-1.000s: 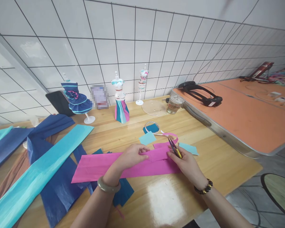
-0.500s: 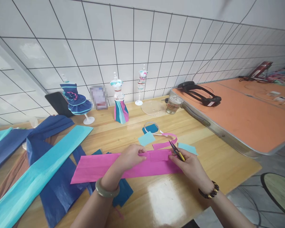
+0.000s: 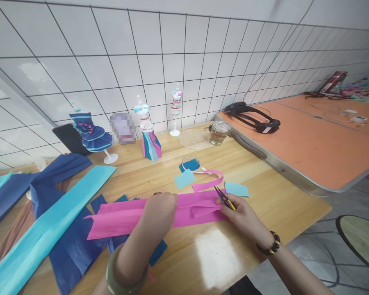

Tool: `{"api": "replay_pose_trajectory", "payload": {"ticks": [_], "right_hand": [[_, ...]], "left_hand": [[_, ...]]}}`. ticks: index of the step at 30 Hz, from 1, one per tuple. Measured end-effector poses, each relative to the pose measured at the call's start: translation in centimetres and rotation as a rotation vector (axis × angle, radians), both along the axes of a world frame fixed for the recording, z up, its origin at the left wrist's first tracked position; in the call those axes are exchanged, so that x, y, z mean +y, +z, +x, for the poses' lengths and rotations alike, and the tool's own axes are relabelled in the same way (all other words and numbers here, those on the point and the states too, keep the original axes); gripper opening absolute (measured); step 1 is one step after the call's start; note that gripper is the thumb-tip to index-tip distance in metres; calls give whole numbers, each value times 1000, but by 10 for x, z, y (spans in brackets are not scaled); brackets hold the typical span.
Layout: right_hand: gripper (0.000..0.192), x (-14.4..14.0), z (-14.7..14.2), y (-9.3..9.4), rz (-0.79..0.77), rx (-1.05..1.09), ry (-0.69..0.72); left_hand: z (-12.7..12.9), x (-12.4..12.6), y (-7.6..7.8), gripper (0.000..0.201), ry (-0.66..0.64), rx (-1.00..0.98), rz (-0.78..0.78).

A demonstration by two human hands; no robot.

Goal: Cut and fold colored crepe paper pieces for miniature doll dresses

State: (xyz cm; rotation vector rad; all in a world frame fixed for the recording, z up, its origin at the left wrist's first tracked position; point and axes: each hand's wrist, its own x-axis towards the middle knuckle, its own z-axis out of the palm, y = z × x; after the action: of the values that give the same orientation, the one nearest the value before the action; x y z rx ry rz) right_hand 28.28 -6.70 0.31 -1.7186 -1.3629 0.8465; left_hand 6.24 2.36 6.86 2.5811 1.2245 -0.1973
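Note:
A long strip of pink crepe paper (image 3: 119, 221) lies across the wooden table in front of me, its layers parted at the left end. My left hand (image 3: 161, 209), palm down with curled fingers, grips the strip near its middle; the fingertips are hidden behind the hand. In my right hand (image 3: 239, 211) are small pointed scissors (image 3: 228, 200), yellow and black at the handle, tips up and left. Its fingers also pinch the end of a small folded pink paper piece (image 3: 203, 209) on top of the strip. Beyond lies a narrow curled pink strip (image 3: 217, 177).
Turquoise (image 3: 64, 213) and dark blue paper (image 3: 70, 254) lie at the left. Small dress forms stand at the back, one in a blue ruffled dress (image 3: 95, 139). A glass of liquid (image 3: 219, 133) is near the wall. A black headset (image 3: 255, 119) rests on the orange table (image 3: 313, 147).
My left hand has turned over and moved slightly left, parting the strip's layers. The small pink piece has shifted and now lies aslant. My right hand keeps the scissors; the view has swung slightly right.

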Motion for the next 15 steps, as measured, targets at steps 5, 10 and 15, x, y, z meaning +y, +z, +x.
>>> {"api": "replay_pose_trajectory", "payload": {"ticks": [5,10,15], "right_hand": [[15,-14,0,8,-29,31,106],[13,-36,1,9,-184,108,155],[17,-61,4,5,-295,174,175]], "left_hand": [[0,-37,12,23,-10,205,-85],[-16,-71,-10,24,61,130,-148],[-42,-102,-43,6,136,-260,-318]]}}
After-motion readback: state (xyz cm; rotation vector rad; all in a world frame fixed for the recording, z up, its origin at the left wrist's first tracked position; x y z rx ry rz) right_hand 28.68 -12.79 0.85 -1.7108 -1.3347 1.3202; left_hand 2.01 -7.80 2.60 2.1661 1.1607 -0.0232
